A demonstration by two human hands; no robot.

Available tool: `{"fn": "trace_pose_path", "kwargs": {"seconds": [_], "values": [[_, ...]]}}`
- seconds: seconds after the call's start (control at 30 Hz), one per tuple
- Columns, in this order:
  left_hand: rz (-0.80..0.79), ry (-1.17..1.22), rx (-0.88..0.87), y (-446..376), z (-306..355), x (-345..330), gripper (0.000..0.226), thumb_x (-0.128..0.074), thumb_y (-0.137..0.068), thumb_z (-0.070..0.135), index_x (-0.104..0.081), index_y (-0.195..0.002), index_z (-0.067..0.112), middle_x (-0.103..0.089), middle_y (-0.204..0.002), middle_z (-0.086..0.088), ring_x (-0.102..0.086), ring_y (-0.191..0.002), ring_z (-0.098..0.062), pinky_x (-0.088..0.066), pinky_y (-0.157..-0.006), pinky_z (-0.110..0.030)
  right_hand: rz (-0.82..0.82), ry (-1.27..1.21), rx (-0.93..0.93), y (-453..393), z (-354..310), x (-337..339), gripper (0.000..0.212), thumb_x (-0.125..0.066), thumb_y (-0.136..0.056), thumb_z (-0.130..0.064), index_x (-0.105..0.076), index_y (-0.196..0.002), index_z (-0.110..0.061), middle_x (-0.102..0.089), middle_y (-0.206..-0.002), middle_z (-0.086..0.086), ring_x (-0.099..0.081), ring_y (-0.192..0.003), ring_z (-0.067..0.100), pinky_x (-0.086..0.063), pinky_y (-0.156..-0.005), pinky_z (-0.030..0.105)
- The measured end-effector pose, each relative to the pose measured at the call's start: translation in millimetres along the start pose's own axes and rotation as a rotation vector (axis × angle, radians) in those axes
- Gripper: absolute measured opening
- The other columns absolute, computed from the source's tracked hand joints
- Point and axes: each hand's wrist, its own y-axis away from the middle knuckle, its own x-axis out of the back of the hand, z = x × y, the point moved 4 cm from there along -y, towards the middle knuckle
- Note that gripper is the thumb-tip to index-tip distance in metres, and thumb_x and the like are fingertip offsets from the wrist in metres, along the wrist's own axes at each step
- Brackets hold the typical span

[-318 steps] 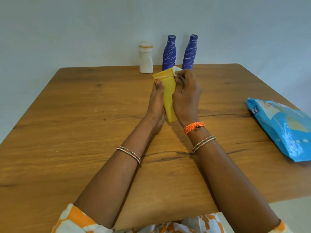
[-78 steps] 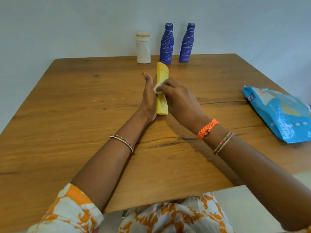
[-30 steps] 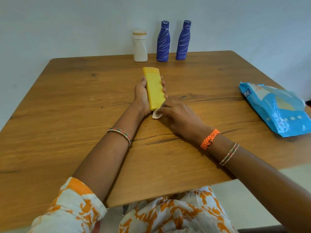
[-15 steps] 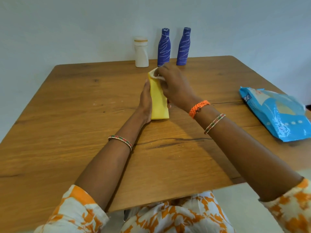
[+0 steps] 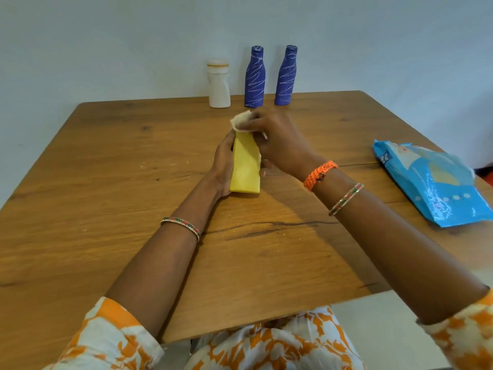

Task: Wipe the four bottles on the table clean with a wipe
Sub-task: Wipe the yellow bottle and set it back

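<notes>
A flat yellow bottle stands tilted at the middle of the wooden table. My left hand grips it from the left and behind. Over its top end, my right hand pinches a crumpled white wipe and presses it against the bottle's cap end, which is hidden. At the table's far edge stand a white bottle and two blue bottles with white streaks, one in the middle and one to its right.
A blue pack of wipes lies near the table's right edge. The wall runs close behind the three standing bottles.
My right hand and the wipe stay at the top of the yellow bottle, shifted slightly. One second ago that hand was down at the bottle's lower end.
</notes>
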Motion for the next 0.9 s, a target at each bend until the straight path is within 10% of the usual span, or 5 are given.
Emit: {"fn": "trace_pose_path", "kwargs": {"seconds": [0.27,0.57,0.9], "values": [[0.095,0.085,0.028,-5,-4,4,0.067,-0.019,-0.100,0.051,-0.060,-0.111,-0.001,-0.068,-0.091,-0.015,-0.064,-0.081,-0.027,-0.052,-0.080,-0.039,-0.104,0.125,0.058,60,-46,-24,0.030,-0.054,-0.077,0.006,-0.067,-0.104,-0.003,-0.064,-0.105,0.014,-0.057,-0.096,0.033,-0.053,-0.069,0.044],[0.020,-0.133,-0.036,2,1,-5,0.064,-0.011,-0.100,0.054,-0.062,-0.092,0.016,-0.069,-0.069,-0.005,-0.065,-0.059,-0.018,-0.055,-0.055,-0.029,0.076,0.095,-0.119,27,-6,2,0.031,-0.060,-0.082,0.002,-0.062,-0.110,-0.011,-0.061,-0.111,0.010,-0.058,-0.098,0.026,-0.053,-0.074,0.041],[-0.025,-0.171,-0.083,1,3,-3,0.043,-0.030,-0.098,0.053,-0.062,-0.097,0.024,-0.068,-0.088,-0.006,-0.066,-0.074,-0.020,-0.054,-0.065,-0.032,0.023,0.009,-0.073,49,-14,-7,0.032,-0.062,-0.084,-0.003,-0.063,-0.116,-0.007,-0.058,-0.108,0.013,-0.059,-0.089,0.024,-0.052,-0.071,0.035]]}}
